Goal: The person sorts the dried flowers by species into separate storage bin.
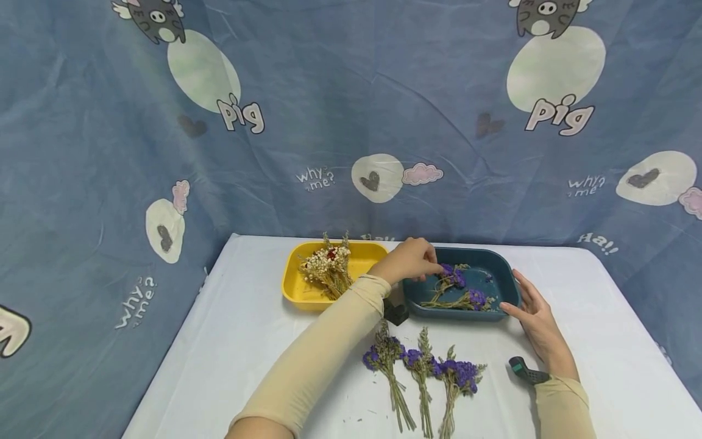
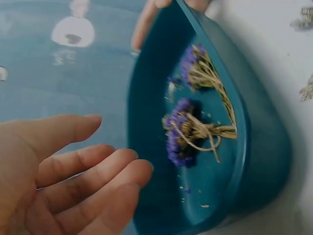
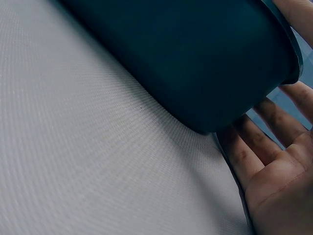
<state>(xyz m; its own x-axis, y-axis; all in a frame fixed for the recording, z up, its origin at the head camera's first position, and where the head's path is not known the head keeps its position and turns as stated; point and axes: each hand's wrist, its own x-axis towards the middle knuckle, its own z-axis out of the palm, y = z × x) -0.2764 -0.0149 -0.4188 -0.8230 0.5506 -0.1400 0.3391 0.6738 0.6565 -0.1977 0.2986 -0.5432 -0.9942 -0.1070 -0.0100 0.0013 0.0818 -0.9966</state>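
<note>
My left hand point(image 1: 411, 261) hovers over the left end of a teal tray point(image 1: 496, 259), its fingers loosely bent and empty in the left wrist view. Inside the tray lie two bunches of dried purple flowers; the twine-tied bunch point(image 2: 183, 132) is closer to that hand than the other bunch point(image 2: 198, 68). At the tray's right end my right hand point(image 1: 540, 320) holds the wall, thumb at the rim and fingers against the outside. The right wrist view shows its spread fingers point(image 3: 242, 152) touching the tray's underside edge.
A yellow tray point(image 1: 373, 259) with bunches of cream and red dried flowers point(image 1: 329, 265) stands to the left. In front lie three purple bunches: left point(image 1: 389, 360), middle point(image 1: 421, 366) and right point(image 1: 455, 378). Small crumbs dot the white tabletop point(image 1: 230, 341). A blue patterned curtain point(image 1: 307, 110) hangs behind.
</note>
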